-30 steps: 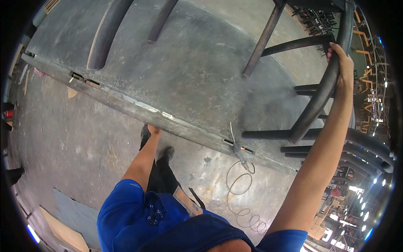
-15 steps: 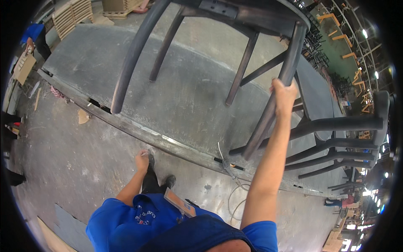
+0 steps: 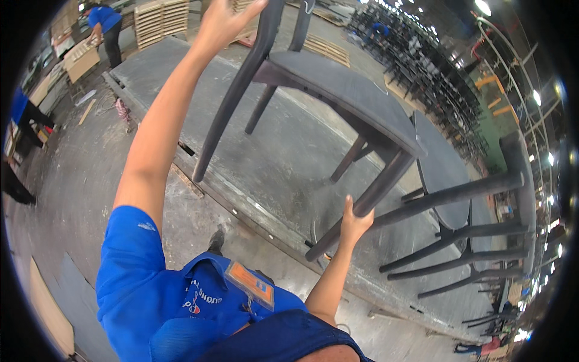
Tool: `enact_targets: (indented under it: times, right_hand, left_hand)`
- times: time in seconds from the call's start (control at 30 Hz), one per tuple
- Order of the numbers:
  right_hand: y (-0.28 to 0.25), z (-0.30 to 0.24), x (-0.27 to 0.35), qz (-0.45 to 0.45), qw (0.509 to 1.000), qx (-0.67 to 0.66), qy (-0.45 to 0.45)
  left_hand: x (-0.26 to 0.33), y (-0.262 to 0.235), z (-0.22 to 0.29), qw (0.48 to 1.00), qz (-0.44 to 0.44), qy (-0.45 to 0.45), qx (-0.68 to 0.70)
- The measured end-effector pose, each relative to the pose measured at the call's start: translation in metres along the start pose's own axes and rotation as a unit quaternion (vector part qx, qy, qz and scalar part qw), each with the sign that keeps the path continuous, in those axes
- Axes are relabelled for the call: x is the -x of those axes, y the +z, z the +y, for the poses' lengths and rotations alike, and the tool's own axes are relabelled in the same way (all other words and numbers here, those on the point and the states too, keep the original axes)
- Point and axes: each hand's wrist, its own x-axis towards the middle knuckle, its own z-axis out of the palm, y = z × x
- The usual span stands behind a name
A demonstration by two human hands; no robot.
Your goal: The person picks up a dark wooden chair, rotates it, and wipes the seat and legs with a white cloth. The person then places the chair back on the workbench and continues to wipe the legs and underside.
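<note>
A dark wooden chair [image 3: 338, 90] hangs in the air above the low grey platform [image 3: 289, 163] — held by both hands. The left hand [image 3: 226, 21], arm stretched high, grips one leg near the seat; the right hand [image 3: 354, 220], lower and closer to the body, wraps the opposite front leg. The seat tilts, legs slanting down toward the person, more chairs [image 3: 458, 199] lying to the right

Chair [image 3: 338, 90]: dark charcoal grey, plain, seat and legs alike. Platform [image 3: 289, 163]: dull grey, dusty. Shirt sleeve [image 3: 129, 259]: bright blue. Badge [image 3: 250, 283]: orange. Stacked pallets [image 3: 160, 18]: pale wood. Floor [image 3: 66, 181]: grey concrete.
</note>
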Motion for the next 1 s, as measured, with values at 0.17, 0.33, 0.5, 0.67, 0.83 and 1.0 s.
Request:
enact_targets:
  times: [0.17,0.33,0.5,0.67,0.83,1.0]
  right_hand:
    - [-0.021,0.021,0.062,-0.063,0.998,-0.005,0.007]
    - [-0.067,0.041,0.066,-0.332,0.906,-0.172,0.200]
    - [-0.068,0.014,-0.018,-0.144,0.933,-0.282,0.171]
    - [-0.042,0.007,-0.043,-0.153,0.856,-0.403,0.283]
    - [-0.048,0.001,0.037,-0.196,0.859,-0.414,0.228]
    - [-0.066,-0.032,0.144,-0.168,0.840,-0.445,0.260]
  left_hand:
    - [-0.075,0.018,0.032,0.986,0.143,-0.042,-0.079]
    - [-0.027,-0.033,0.053,0.984,0.140,-0.100,0.056]
    - [0.043,-0.098,0.074,0.977,0.190,-0.093,0.028]
    - [0.118,-0.153,0.079,0.963,0.249,-0.098,0.037]
    - [0.207,-0.221,0.063,0.942,0.270,-0.195,0.041]
    - [0.292,-0.314,0.063,0.919,0.252,-0.267,0.144]
